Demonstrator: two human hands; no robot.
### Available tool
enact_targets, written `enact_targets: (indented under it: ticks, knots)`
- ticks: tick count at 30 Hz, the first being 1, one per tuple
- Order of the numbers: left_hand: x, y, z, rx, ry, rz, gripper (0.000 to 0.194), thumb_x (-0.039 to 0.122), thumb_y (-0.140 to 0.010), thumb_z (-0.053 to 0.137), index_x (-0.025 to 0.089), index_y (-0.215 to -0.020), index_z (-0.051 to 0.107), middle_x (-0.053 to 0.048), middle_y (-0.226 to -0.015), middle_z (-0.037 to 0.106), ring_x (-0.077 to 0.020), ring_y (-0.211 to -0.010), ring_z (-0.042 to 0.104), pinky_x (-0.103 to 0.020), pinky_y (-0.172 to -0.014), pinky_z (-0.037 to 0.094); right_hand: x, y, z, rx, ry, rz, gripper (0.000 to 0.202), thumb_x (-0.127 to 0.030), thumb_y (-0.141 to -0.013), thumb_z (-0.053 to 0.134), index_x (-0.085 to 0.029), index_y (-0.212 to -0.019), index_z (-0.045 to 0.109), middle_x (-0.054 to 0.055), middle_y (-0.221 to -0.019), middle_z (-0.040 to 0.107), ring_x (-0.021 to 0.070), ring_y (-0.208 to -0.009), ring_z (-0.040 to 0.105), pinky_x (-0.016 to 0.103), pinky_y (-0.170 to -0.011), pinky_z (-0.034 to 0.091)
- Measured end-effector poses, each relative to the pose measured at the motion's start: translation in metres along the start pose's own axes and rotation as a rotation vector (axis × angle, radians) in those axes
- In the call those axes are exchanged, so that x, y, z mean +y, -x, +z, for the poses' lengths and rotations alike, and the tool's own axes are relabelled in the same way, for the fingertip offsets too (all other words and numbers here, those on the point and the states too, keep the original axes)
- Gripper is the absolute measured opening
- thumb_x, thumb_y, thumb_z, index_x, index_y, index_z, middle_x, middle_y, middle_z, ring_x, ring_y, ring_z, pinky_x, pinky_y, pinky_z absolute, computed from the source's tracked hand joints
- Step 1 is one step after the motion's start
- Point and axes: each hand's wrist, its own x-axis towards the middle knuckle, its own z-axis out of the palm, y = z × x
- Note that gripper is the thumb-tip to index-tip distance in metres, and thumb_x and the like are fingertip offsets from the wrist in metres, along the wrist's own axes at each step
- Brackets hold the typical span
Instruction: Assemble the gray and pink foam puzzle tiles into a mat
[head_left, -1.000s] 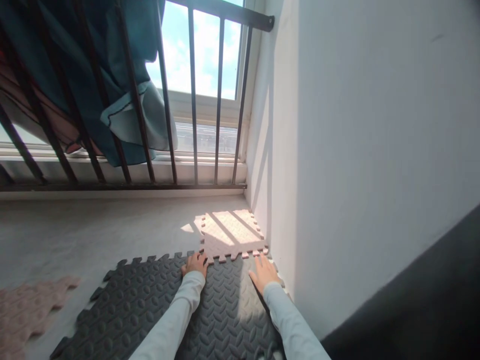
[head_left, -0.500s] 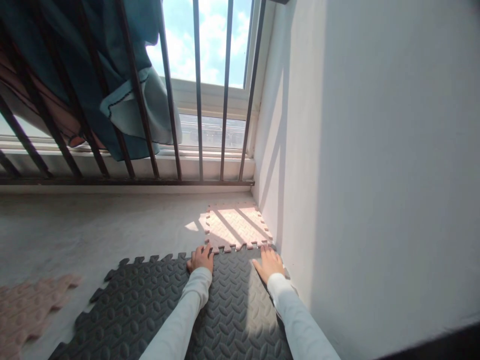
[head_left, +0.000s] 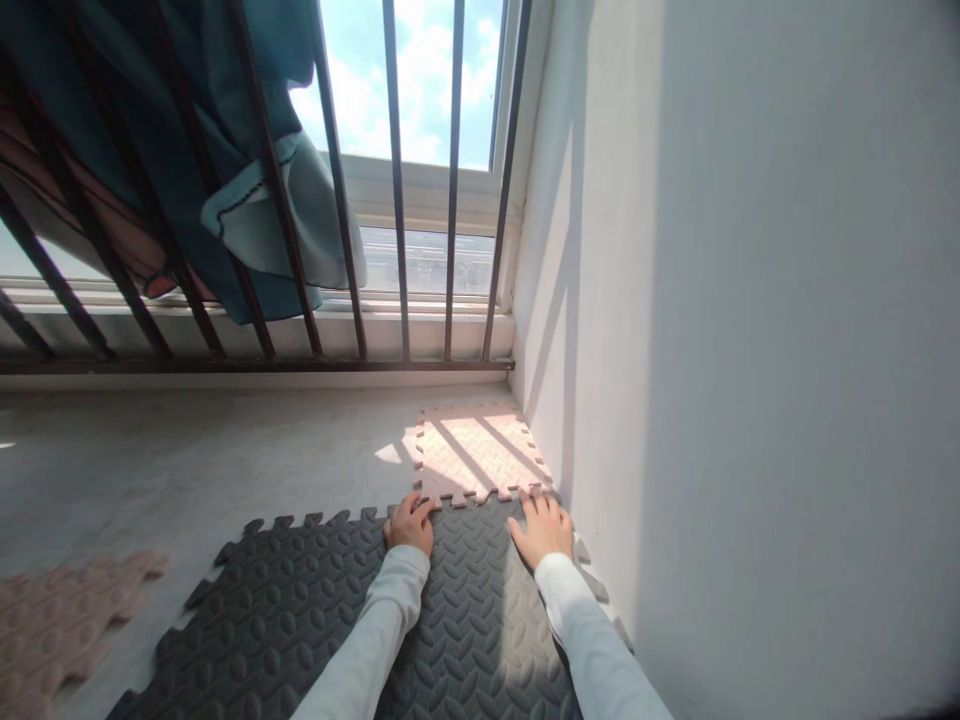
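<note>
Dark grey foam mat tiles (head_left: pixel 457 610) with toothed edges cover the floor in front of me. Beyond their far edge lies a pink foam tile (head_left: pixel 480 450), crossed by bar shadows, its near teeth against the grey edge. My left hand (head_left: pixel 409 524) rests on the grey mat by the pink tile's near left corner, fingers bent over the edge and holding nothing. Near the right corner, my right hand (head_left: pixel 542 527) lies on the grey mat with its fingers spread and fingertips at the seam. Both arms wear white sleeves.
Another pink mat (head_left: pixel 67 620) lies at the lower left on the grey floor (head_left: pixel 187 440). A white wall (head_left: pixel 787 350) rises close on the right. Dark railing bars (head_left: pixel 397 190) stand before a window, with blue-green cloth (head_left: pixel 262 190) hanging behind them.
The view has shifted slightly. Both hands stay at the seam, with the left fingers a little more bent. More of the grey mat's toothed right edge shows beside the wall.
</note>
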Motion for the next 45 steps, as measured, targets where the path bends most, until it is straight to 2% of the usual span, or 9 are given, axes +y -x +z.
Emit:
enact_targets:
  ticks: [11, 17, 23, 30, 33, 36, 39, 41, 45]
  knots:
    - [0.0, -0.002, 0.007, -0.059, -0.091, 0.022, 0.043, 0.008, -0.071, 0.04, 0.033, -0.097, 0.063, 0.0, -0.114, 0.053, -0.022, -0.098, 0.046, -0.036, -0.079, 0.036, -0.002, 0.006, 0.001, 0.008, 0.027, -0.037, 0.048, -0.042, -0.08, 0.034, -0.021, -0.123, 0.04, 0.007, -0.132, 0.037, 0.0236, -0.118, 0.028, 0.04, -0.093, 0.017]
    - [0.011, 0.002, 0.007, -0.061, -0.184, 0.049, 0.041, 0.01, -0.071, 0.038, 0.025, -0.103, 0.06, -0.004, -0.119, 0.051, -0.023, -0.105, 0.042, -0.04, -0.083, 0.031, -0.002, 0.007, 0.001, 0.003, 0.024, -0.033, 0.05, -0.042, -0.08, 0.034, -0.019, -0.124, 0.04, 0.005, -0.133, 0.036, 0.0243, -0.119, 0.027, 0.04, -0.095, 0.017]
    - [0.012, 0.004, 0.006, -0.06, -0.158, 0.15, 0.047, 0.012, -0.071, 0.038, 0.025, -0.114, 0.051, -0.002, -0.121, 0.051, -0.0217, -0.109, 0.038, -0.038, -0.087, 0.029, -0.008, 0.006, 0.002, -0.059, 0.036, -0.042, 0.044, -0.037, -0.08, 0.033, -0.031, -0.124, 0.038, 0.002, -0.136, 0.031, 0.0267, -0.12, 0.025, 0.046, -0.095, 0.013]
    - [0.015, 0.004, 0.002, -0.077, -0.225, 0.152, 0.044, 0.013, -0.072, 0.037, 0.024, -0.11, 0.055, -0.003, -0.119, 0.052, -0.0211, -0.106, 0.042, -0.036, -0.085, 0.032, -0.014, 0.006, 0.0, -0.041, 0.033, -0.009, 0.041, -0.034, -0.08, 0.035, -0.032, -0.12, 0.042, 0.003, -0.135, 0.033, 0.0253, -0.12, 0.026, 0.048, -0.096, 0.012]
    - [0.017, 0.004, 0.001, -0.076, -0.253, 0.153, 0.041, 0.013, -0.072, 0.038, 0.023, -0.106, 0.058, -0.005, -0.118, 0.052, -0.0226, -0.107, 0.041, -0.037, -0.084, 0.032, -0.017, 0.008, 0.001, -0.069, 0.031, -0.009, 0.043, -0.031, -0.081, 0.033, -0.029, -0.123, 0.04, 0.006, -0.137, 0.029, 0.0259, -0.122, 0.024, 0.05, -0.096, 0.01]
    - [0.015, 0.003, 0.001, -0.1, -0.242, 0.192, 0.039, 0.015, -0.074, 0.037, 0.02, -0.106, 0.058, -0.006, -0.118, 0.052, -0.0228, -0.108, 0.041, -0.037, -0.086, 0.033, -0.022, 0.01, 0.003, -0.094, 0.029, -0.006, 0.048, -0.026, -0.081, 0.03, -0.023, -0.129, 0.03, 0.01, -0.138, 0.024, 0.0257, -0.124, 0.021, 0.052, -0.096, 0.006]
    - [0.012, 0.001, 0.003, -0.128, -0.2, 0.333, 0.04, 0.023, -0.079, 0.035, 0.019, -0.115, 0.052, -0.005, -0.123, 0.049, -0.0213, -0.114, 0.038, -0.037, -0.095, 0.027, -0.028, 0.01, 0.002, -0.098, 0.048, -0.022, 0.054, -0.022, -0.079, 0.035, -0.035, -0.13, 0.023, 0.009, -0.138, 0.026, 0.0282, -0.124, 0.021, 0.057, -0.093, 0.006]
    - [0.01, 0.0, 0.004, -0.165, -0.182, 0.434, 0.043, 0.03, -0.081, 0.034, 0.023, -0.122, 0.044, -0.003, -0.13, 0.042, -0.0212, -0.119, 0.033, -0.038, -0.099, 0.023, -0.032, 0.01, 0.001, -0.099, 0.08, -0.04, 0.058, -0.019, -0.077, 0.039, -0.044, -0.126, 0.023, 0.006, -0.137, 0.029, 0.0322, -0.122, 0.023, 0.061, -0.09, 0.009]
    - [0.011, -0.001, 0.006, -0.25, -0.19, 0.464, 0.045, 0.036, -0.082, 0.032, 0.029, -0.127, 0.034, -0.001, -0.136, 0.032, -0.0212, -0.124, 0.026, -0.043, -0.1, 0.02, -0.04, 0.006, -0.001, -0.101, 0.131, -0.037, 0.056, -0.015, -0.077, 0.037, -0.048, -0.122, 0.029, 0.005, -0.135, 0.032, 0.0383, -0.12, 0.024, 0.063, -0.086, 0.013]
